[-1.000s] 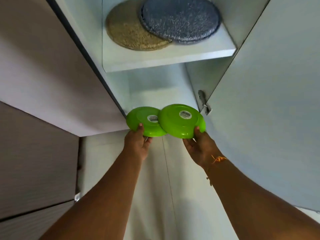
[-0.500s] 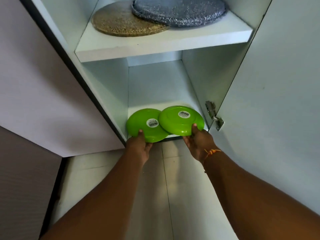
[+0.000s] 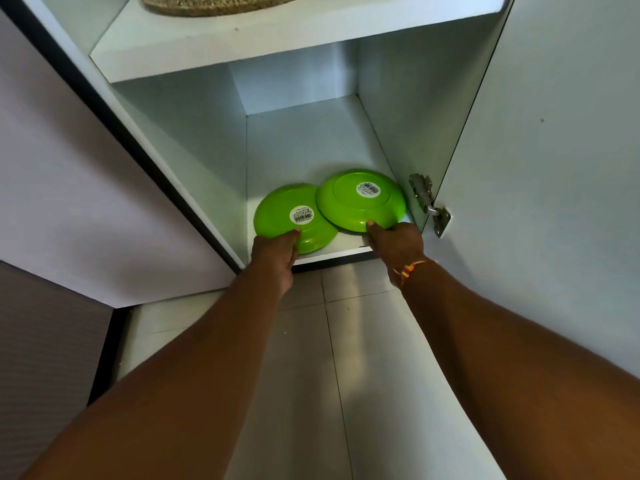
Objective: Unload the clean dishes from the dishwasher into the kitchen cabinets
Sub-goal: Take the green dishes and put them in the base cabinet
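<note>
Two green plates lie upside down at the front of the lower shelf (image 3: pixel 311 147) of an open white cabinet, each with a barcode sticker on its base. My left hand (image 3: pixel 275 252) holds the near rim of the left green plate (image 3: pixel 277 216), thumb on top. My right hand (image 3: pixel 394 242) grips the near rim of the right green plate (image 3: pixel 360 199), which overlaps the left one's edge. The fingers under both plates are hidden.
The cabinet door (image 3: pixel 554 150) stands open on the right, with a metal hinge (image 3: pixel 429 204) close to the right plate. The upper shelf (image 3: pixel 277 39) carries a woven round mat (image 3: pixel 207 5). A closed door (image 3: pixel 86 185) is on the left, tiled wall below.
Both hands have pushed the two plates forward from the cabinet's front edge onto the lower shelf. My view has tilted, showing more of the shelf's inside.
</note>
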Demonstrator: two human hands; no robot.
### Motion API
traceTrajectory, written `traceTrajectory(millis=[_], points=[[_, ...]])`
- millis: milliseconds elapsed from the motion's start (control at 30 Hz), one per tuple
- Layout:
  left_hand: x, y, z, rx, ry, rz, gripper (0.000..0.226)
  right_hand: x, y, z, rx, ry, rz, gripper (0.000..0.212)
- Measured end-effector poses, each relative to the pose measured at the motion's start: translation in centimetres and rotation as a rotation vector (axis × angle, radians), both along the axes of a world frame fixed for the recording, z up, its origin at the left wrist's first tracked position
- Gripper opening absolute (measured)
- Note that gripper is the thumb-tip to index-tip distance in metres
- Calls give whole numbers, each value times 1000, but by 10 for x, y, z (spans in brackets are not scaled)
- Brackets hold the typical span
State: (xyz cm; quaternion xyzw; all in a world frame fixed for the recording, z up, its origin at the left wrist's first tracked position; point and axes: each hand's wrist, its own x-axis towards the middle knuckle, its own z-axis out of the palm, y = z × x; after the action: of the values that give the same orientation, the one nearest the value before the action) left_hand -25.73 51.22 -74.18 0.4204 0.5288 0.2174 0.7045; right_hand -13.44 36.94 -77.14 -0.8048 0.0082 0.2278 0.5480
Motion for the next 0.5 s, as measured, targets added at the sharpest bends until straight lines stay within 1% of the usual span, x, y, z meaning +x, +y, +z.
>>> traceTrajectory(millis=[100, 200, 267, 367, 433, 500], points=[[4, 3, -8, 75, 66, -29, 66, 1, 1, 3, -196, -157, 95, 41], [6, 3, -10, 84, 34, -56, 65, -1, 1, 5, -336, -269, 255, 40], [5, 3, -12, 89, 18, -55, 63, -3, 2, 7, -364, -309, 324, 45], [4, 3, -14, 92, 1, -68, 60, -5, 3, 7, -358, -312, 402, 61], [2, 2, -14, 150, 36, -152, 54, -6, 1, 7, -344, -297, 447, 75], [0, 1, -14, 153, 13, -234, 51, -6, -1, 5, -342, -296, 491, 82]])
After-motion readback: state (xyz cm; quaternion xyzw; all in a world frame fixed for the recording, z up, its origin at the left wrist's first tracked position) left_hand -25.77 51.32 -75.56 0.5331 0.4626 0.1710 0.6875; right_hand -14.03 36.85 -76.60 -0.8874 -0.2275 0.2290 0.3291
